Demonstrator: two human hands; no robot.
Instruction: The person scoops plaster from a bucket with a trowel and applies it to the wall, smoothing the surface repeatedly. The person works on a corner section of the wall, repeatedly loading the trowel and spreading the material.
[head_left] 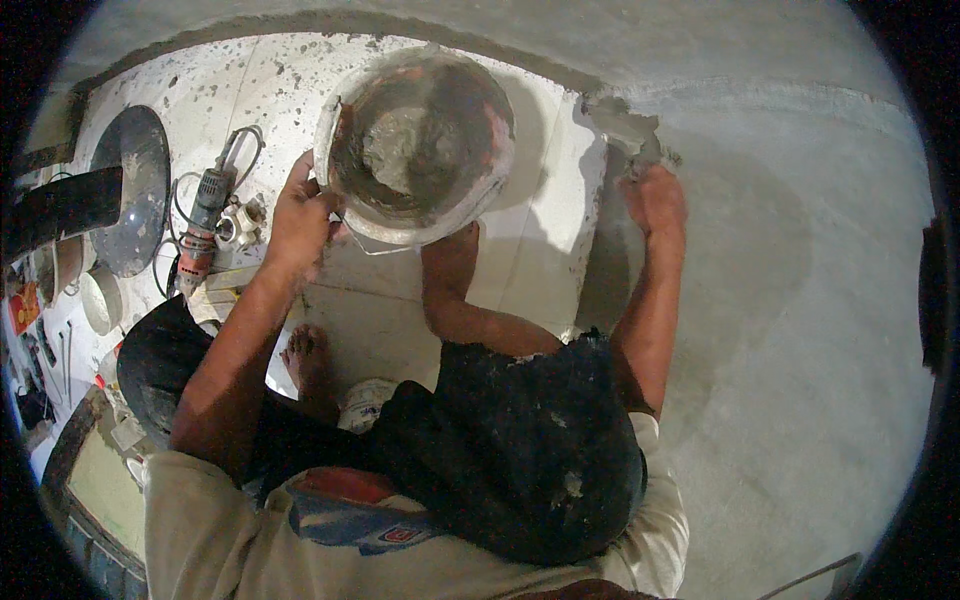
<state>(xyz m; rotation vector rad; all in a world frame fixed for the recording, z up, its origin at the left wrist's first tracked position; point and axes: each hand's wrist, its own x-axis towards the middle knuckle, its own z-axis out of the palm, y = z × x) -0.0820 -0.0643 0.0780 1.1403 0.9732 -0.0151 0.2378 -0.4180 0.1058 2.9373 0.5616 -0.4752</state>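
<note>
My left hand (pixel 303 225) grips the near left rim of a round bucket (pixel 500 150), which tilts so that its mouth faces me. Wet grey mortar (pixel 405 150) lies in the bottom and coats the inner wall. A thin wire handle hangs at the bucket's near side. Over to the right, my right hand (pixel 655 200) is closed around a mortar-smeared trowel (pixel 622 125); its handle is hidden in my fingers. The blade sits against the lower edge of the grey plastered wall (pixel 790 250), where wall and white tiled floor meet.
A power tool with a cord (pixel 205 215) lies left of the bucket beside a small pale fitting (pixel 240 222). Farther left are a round black disc-shaped thing (pixel 145 150) and a white ring-shaped item (pixel 100 300). Mortar specks dot the tiles (pixel 240 75). My bare foot (pixel 312 365) stands below.
</note>
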